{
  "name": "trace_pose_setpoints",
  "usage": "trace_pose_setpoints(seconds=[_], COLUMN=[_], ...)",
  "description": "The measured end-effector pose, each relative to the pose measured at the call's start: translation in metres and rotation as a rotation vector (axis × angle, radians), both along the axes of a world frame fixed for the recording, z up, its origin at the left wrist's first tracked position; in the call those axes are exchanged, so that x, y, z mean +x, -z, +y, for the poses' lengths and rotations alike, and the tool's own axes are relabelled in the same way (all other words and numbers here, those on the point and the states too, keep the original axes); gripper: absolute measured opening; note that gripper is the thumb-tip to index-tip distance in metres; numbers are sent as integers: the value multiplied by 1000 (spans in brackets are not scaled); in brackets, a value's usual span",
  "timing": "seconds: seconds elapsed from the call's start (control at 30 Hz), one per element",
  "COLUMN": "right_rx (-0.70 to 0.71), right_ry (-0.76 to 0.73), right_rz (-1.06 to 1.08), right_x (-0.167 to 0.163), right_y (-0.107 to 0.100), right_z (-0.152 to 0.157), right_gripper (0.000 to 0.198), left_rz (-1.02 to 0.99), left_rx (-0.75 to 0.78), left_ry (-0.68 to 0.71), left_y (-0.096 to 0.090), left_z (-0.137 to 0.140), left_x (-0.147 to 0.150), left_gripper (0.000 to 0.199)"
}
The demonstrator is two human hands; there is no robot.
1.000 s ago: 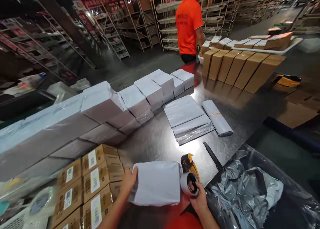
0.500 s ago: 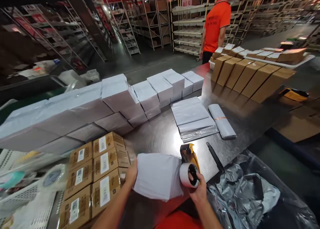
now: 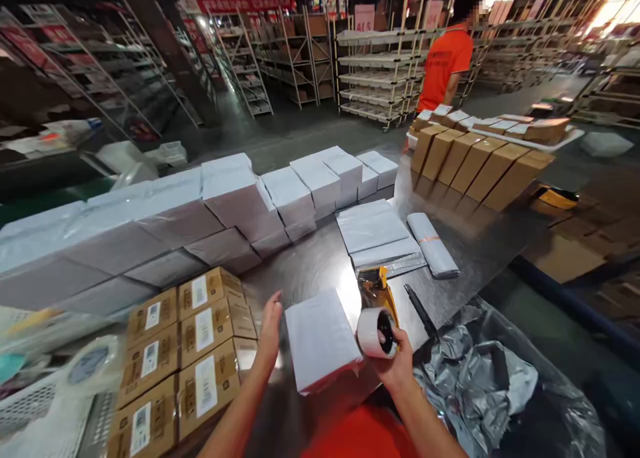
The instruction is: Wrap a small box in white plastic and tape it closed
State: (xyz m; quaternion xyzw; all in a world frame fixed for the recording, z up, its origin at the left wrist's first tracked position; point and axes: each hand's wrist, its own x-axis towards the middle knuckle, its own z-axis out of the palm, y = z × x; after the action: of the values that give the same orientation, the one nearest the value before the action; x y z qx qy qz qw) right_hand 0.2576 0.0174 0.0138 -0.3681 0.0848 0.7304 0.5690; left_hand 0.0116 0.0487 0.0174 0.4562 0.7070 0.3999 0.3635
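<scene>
A white-wrapped box rests on the metal table in front of me. My left hand is open just left of it, fingers stretched out and a small gap from its side. On the box's right, my right hand grips a yellow and black tape dispenser carrying a wide roll of tape. The roll is close to the box's right side; I cannot tell whether they touch. Beyond lie flat white mailer bags and a banded roll of bags. A black utility knife lies right of the dispenser.
White-wrapped boxes form a long stacked row at the back left. Labelled brown cartons stand near left, upright ones at back right. Crumpled grey plastic fills a lined bin at right. A person in orange stands beyond the table.
My left hand has let go of the white box and opened beside it. The box has turned and sits slightly differently. The view has tilted up, and the other person appears farther right.
</scene>
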Motion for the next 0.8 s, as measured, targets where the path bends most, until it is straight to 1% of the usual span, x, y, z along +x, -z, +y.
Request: trace_pose_setpoints(seconds=[0.03, 0.1, 0.13, 0.17, 0.2, 0.23, 0.3, 0.37, 0.43, 0.5, 0.57, 0.6, 0.7, 0.8], right_rx=[-34, -96, -120, -132, -127, -108, -45, -11, -4, 29, 82, 106, 175, 241], right_ry=[19, 45, 50, 45, 30, 9, -31, -83, -146, -222, -314, -367, -495, -564], right_rz=[-6, -3, 2, 5, 6, -1, -71, -228, -410, -518, -535, -528, -510, -536], right_x=[4, 14, 20, 27, 34, 43, 60, 76, 85, 83, 75, 70, 58, 59], right_y=[7, 15, 17, 19, 21, 24, 34, 48, 64, 80, 92, 97, 107, 110], right_z=[-3, -6, -5, -5, -3, -1, 3, 7, 13, 22, 34, 40, 55, 60], right_gripper=[21, 17, 17, 17, 17, 17, 19, 17, 33, 46, 47, 47, 49, 52], left_rz=[76, 410, 555, 672, 761, 820, 868, 858, 844, 860, 888, 899, 925, 939], left_rx=[54, 163, 157, 114, 52, -14, -80, -38, 51, 141, 218, 246, 288, 290], left_ry=[84, 530, 712, 859, 954, 1011, 1077, 1141, 1198, 1225, 1224, 1219, 1197, 1200], left_y=[-18, -48, -59, -67, -70, -69, -60, -47, -39, -35, -35, -36, -38, -40], left_z=[3, 10, 13, 15, 17, 18, 19, 20, 19, 18, 16, 15, 14, 15], left_x=[6, 34, 51, 68, 82, 92, 96, 86, 71, 62, 59, 59, 62, 64], left_gripper=[82, 96, 104, 112, 117, 121, 128, 138, 140, 127, 110, 105, 101, 94])
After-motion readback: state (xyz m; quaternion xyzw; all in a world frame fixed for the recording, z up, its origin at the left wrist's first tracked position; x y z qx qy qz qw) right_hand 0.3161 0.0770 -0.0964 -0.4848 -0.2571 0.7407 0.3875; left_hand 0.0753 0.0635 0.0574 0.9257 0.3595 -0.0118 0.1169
